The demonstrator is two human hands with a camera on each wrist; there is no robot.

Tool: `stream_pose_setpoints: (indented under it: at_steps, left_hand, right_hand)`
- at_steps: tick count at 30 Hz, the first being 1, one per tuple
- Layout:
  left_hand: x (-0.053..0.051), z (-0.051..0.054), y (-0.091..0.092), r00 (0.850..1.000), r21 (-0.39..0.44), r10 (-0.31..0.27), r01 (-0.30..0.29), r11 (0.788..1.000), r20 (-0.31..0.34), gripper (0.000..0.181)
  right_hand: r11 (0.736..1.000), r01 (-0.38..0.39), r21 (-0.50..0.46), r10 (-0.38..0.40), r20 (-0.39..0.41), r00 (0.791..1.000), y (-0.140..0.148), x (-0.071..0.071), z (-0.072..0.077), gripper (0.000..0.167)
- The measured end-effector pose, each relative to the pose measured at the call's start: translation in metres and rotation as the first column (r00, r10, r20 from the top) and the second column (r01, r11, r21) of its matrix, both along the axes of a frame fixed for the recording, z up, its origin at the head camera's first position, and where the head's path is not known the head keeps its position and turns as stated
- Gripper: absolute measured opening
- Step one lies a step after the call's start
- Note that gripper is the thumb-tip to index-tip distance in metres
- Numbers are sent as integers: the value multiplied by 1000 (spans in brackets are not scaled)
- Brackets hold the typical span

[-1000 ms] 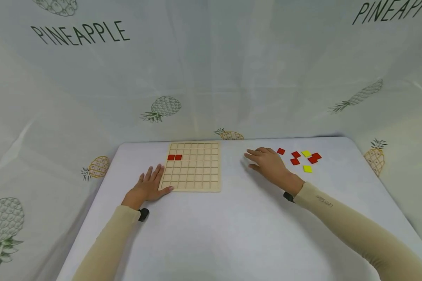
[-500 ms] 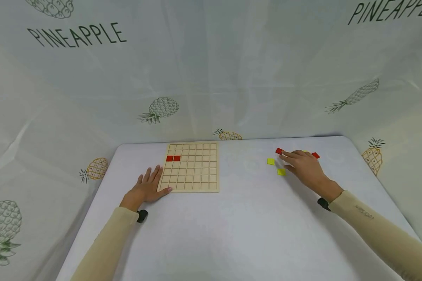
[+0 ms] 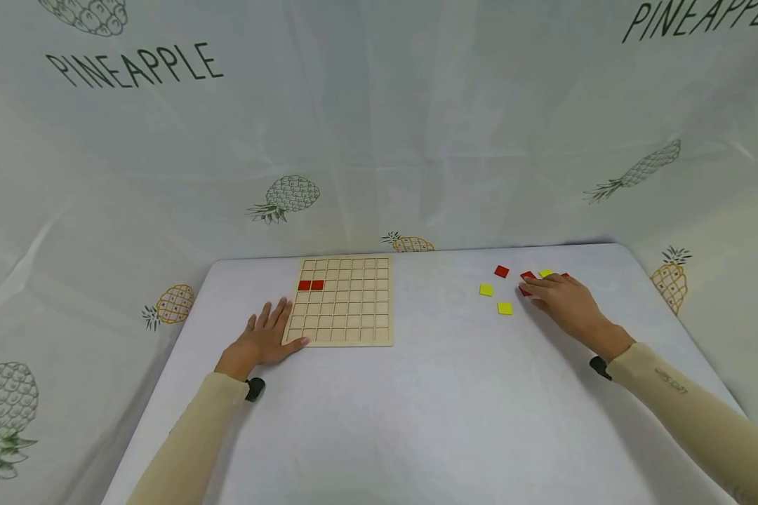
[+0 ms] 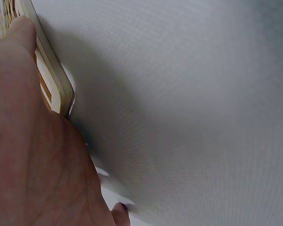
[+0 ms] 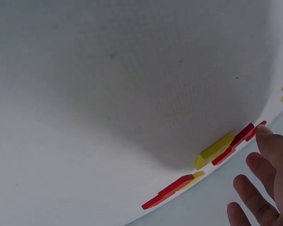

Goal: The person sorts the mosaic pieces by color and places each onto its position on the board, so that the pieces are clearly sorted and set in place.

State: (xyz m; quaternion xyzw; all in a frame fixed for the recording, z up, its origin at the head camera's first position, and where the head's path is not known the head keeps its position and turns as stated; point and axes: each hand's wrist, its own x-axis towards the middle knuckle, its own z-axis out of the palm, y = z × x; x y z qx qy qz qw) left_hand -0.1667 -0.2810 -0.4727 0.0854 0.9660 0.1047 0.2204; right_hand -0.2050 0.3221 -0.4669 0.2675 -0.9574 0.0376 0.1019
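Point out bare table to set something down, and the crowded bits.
Free: near side of the table, between the sleeves; also the strip between board and yellow tiles. Crowded: around the right hand, by red tiles and a third yellow; left hand lies at the board's near left corner.

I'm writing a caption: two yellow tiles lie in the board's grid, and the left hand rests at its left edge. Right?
Not quite: the two tiles in the board's grid are red, not yellow, as the head view shows. The left hand does rest at the board's left edge.
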Motion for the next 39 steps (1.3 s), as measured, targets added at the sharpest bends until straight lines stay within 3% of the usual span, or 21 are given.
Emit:
stream_pose_setpoints:
  at_steps: [7,11,27,39]
  left_hand:
    - [-6,-19,-10,1000,-7,-21,21,1000,-23,115]
    - [-7,-24,-11,999,1,-21,21,1000,-31,120]
    - [-9,-23,-11,1000,-17,-10,9,1000,-17,114]
    - [-9,-24,-11,1000,-11,-4,4,1000,-16,111]
  right_hand:
    - [1000,-20,2,20,17,1000,1,-4,-3,48]
    - [999,-33,0,33,22,999,0,-5,-2,44]
    - [1000,-14,10,13,36,999,-3,-10,-6,33]
    - [998,-56,19,57,-44,997,-3,-8,-9,26]
